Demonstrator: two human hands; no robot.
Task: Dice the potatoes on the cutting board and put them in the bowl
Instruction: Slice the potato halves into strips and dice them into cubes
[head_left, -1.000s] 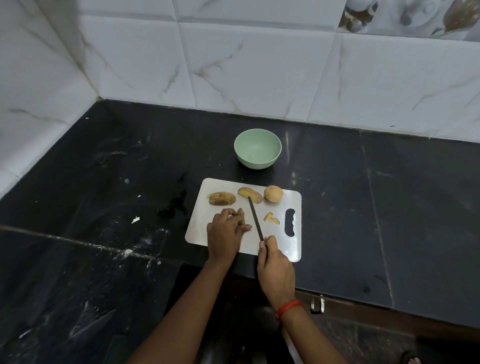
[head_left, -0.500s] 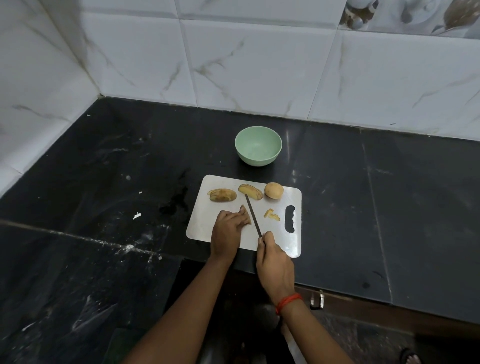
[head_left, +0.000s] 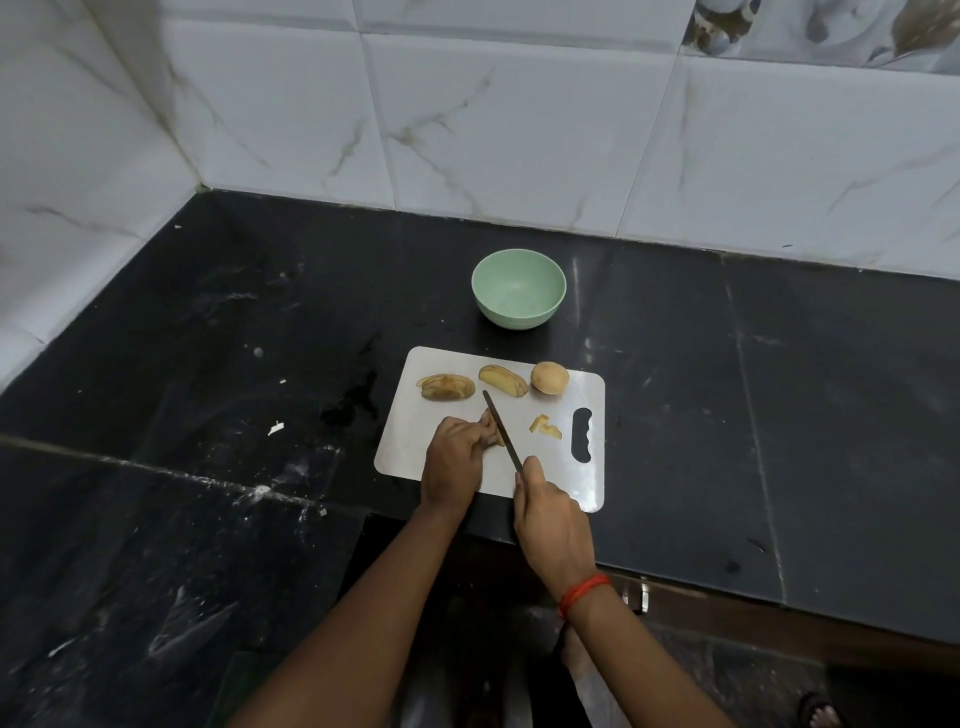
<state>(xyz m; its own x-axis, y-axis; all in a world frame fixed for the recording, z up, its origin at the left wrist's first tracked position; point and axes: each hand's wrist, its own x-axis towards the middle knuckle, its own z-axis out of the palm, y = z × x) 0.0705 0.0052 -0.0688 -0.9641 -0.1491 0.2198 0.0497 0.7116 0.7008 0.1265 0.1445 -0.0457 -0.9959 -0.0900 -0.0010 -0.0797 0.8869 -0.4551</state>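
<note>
A white cutting board (head_left: 415, 441) lies on the black counter. My left hand (head_left: 454, 460) presses a potato piece (head_left: 492, 428) against the board; most of that piece is hidden under my fingers. My right hand (head_left: 550, 525) grips a dark knife (head_left: 501, 428), whose blade lies against the right side of the held piece. At the board's far edge lie a sliced potato half (head_left: 447, 387), another sliced piece (head_left: 503, 380) and a whole small potato (head_left: 549, 378). A few small cut bits (head_left: 544, 426) lie near the board's handle slot. The pale green bowl (head_left: 518, 288) stands empty behind the board.
The black stone counter (head_left: 779, 415) runs to a white tiled wall behind and on the left. White scraps and smears dot the counter left of the board. The counter's front edge passes just under my wrists.
The knife has shifted left, tight against the piece under my left hand. My fingers have closed further over that piece. The other potatoes and the bowl stay put.
</note>
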